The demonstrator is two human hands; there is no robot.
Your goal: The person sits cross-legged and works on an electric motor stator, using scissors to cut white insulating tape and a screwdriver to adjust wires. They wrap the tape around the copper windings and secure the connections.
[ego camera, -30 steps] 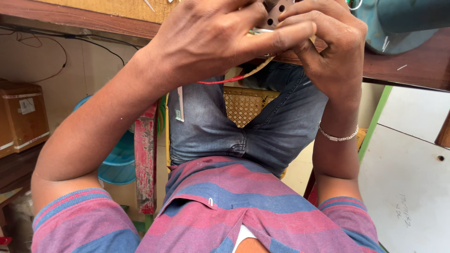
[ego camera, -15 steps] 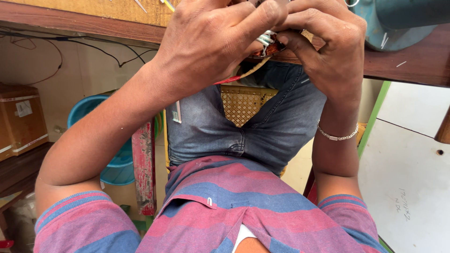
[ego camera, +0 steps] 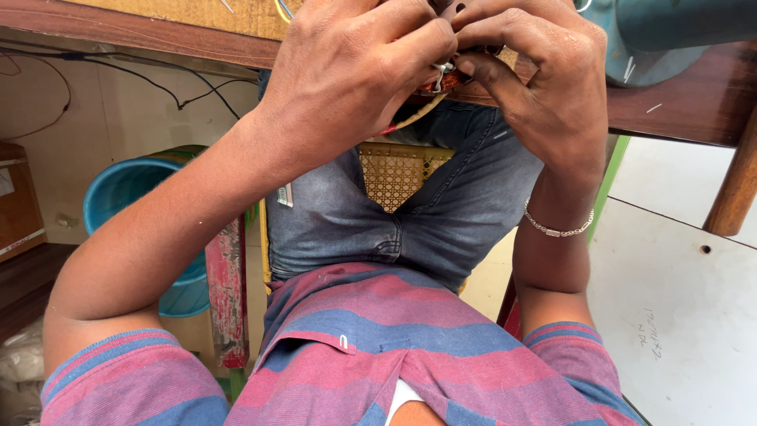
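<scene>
Both hands are up at the front edge of the wooden table (ego camera: 694,102), pressed close together, and the work sits right between them: the left hand (ego camera: 355,75) has its fingers folded tight around a small part (ego camera: 441,77), a bit of pale wire and something reddish showing at the thumb tip, while the right hand (ego camera: 544,79) curls in from the other side, its fingertips pinched onto the same piece. So both grips are closed on that 1 little part, held just above the table edge and over the lap. What it is exactly I cannot tell, the fingers hide most of it. A thin loop of cord or wire (ego camera: 414,118) hangs below the hands toward the jeans (ego camera: 441,213). How far along is it? Hard to call: the piece is in hand and being worked, nothing finished lies in view. A silver bracelet (ego camera: 556,229) rides the right wrist, a blue tub (ego camera: 134,197) sits on the floor at the left
</scene>
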